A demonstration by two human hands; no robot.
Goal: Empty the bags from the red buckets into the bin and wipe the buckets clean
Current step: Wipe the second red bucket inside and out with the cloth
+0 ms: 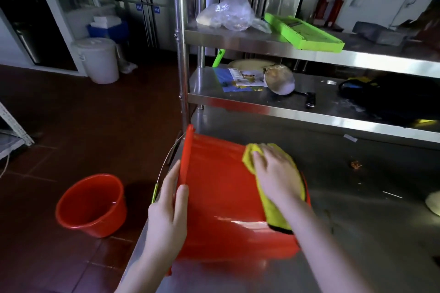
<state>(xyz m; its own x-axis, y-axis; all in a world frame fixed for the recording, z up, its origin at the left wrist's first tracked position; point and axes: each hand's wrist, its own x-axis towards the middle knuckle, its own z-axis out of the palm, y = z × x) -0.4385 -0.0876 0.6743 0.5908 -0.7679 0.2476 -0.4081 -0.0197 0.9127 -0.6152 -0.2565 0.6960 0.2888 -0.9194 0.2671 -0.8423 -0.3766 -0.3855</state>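
A red bucket [219, 200] lies on its side on the steel table [357, 233], its mouth turned left past the table's edge. My left hand [167, 211] grips the bucket's rim, thumb on the outside. My right hand [277, 173] presses a yellow cloth [276, 216] flat against the bucket's outer wall. A thin wire handle [166, 162] hangs from the rim on the left. A second red bucket [91, 204] stands upright on the floor at the left, with no bag inside it.
A white lidded bin [98, 59] stands on the tiled floor at the back left. Steel shelves [262, 100] above the table hold a clear plastic bag [228, 14], a green slicer [304, 31], papers and a pan. A small food scrap [356, 164] lies on the table.
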